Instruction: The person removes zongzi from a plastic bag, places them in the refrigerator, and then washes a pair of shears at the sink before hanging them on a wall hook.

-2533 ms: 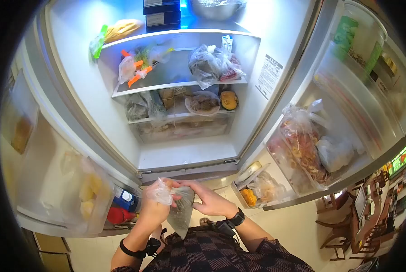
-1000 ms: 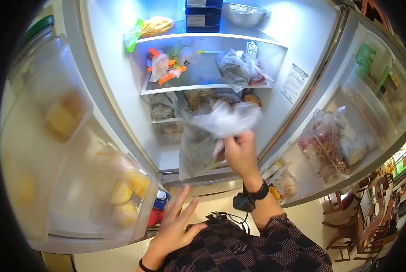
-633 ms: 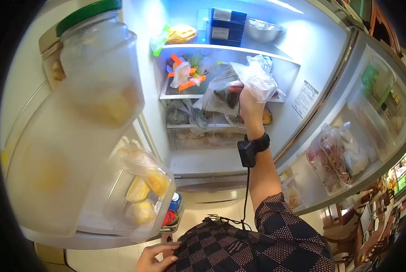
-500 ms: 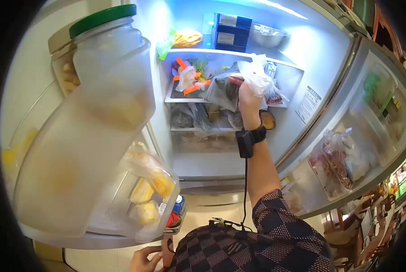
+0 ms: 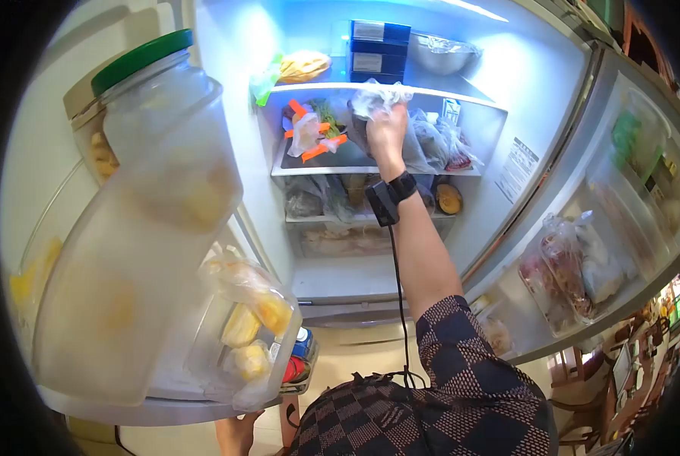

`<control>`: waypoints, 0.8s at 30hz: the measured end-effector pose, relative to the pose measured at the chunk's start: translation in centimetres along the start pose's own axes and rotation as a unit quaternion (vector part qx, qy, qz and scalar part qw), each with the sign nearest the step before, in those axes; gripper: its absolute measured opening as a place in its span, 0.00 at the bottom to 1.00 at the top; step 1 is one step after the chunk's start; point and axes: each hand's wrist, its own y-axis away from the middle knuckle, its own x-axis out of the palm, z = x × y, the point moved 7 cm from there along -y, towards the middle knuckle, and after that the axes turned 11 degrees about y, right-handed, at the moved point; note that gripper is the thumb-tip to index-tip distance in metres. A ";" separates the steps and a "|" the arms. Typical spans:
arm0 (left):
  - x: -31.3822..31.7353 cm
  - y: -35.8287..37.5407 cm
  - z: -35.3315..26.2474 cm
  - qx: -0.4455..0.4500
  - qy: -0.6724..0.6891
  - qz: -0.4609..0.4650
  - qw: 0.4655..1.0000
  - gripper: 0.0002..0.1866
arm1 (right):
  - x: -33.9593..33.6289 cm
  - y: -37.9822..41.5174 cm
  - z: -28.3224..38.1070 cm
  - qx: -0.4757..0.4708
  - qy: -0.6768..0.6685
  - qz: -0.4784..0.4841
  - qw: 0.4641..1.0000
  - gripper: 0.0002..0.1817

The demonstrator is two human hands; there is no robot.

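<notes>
My right hand [image 5: 388, 138], with a black band and small box at the wrist, is closed on a white plastic bag [image 5: 378, 99] at the middle shelf of an open fridge. Grey bags [image 5: 429, 140] lie just right of the hand. On its left are a small bag with orange strips [image 5: 308, 135] and some green vegetables [image 5: 327, 118]. Low in the view, my left hand [image 5: 237, 433] is partly covered by the left door's bin, and its fingers are hidden.
A large cloudy jug with a green lid [image 5: 144, 59] fills the left side. Dark blue boxes [image 5: 379, 52] and a covered bowl [image 5: 442, 55] stand on the top shelf. The right door [image 5: 644, 228] holds bagged food. Wrapped yellow food [image 5: 241, 325] sits in the left door bin.
My right hand and the white bag have moved left, uncovering more of the grey bags. My left hand has shifted, and its fingers have gone out of sight behind the bin.
</notes>
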 end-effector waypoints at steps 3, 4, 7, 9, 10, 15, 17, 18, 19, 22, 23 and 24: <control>-0.2 -0.3 1.5 -0.046 0.076 -0.009 0.996 0.26 | -0.8 -0.8 0.1 0.116 0.067 0.130 0.982 0.15; -0.2 -0.4 1.9 -0.056 0.093 -0.014 0.994 0.28 | -0.9 -0.8 -0.4 0.086 0.021 0.120 0.989 0.21; -0.2 -0.6 3.1 -0.078 0.131 -0.022 0.988 0.34 | -2.3 -0.2 -2.2 0.115 0.015 0.136 0.984 0.26; 0.0 -0.8 2.9 -0.083 0.142 -0.023 0.986 0.36 | -5.3 1.7 2.1 0.148 0.051 0.155 0.975 0.32; 0.1 -0.8 1.9 -0.079 0.119 -0.022 0.989 0.36 | -5.6 2.3 2.9 0.046 0.125 0.122 0.984 0.34; -0.2 -0.6 2.1 -0.021 0.058 -0.049 0.997 0.37 | -4.5 5.4 3.1 -0.071 0.289 0.168 0.940 0.37; -0.4 -0.4 2.8 0.034 -0.070 -0.008 0.997 0.37 | -4.2 5.8 2.8 -0.093 0.278 0.152 0.944 0.37; -0.1 -0.6 2.3 0.036 -0.071 -0.005 0.997 0.37 | -4.3 6.0 3.1 -0.104 0.270 0.149 0.945 0.37; 0.5 -0.7 1.7 0.031 -0.031 -0.006 0.999 0.37 | -4.4 6.3 3.5 -0.114 0.263 0.147 0.947 0.37; 1.7 -0.5 0.2 0.041 -0.029 0.012 0.999 0.38 | -7.1 8.3 6.0 -0.122 0.213 0.101 0.964 0.35; 2.2 -0.3 -0.3 0.057 -0.061 0.023 0.996 0.39 | -8.5 9.1 7.1 -0.126 0.196 0.081 0.969 0.34; 2.6 0.0 -0.7 0.054 -0.063 0.029 0.996 0.39 | -9.9 10.3 7.8 -0.114 0.158 0.083 0.977 0.28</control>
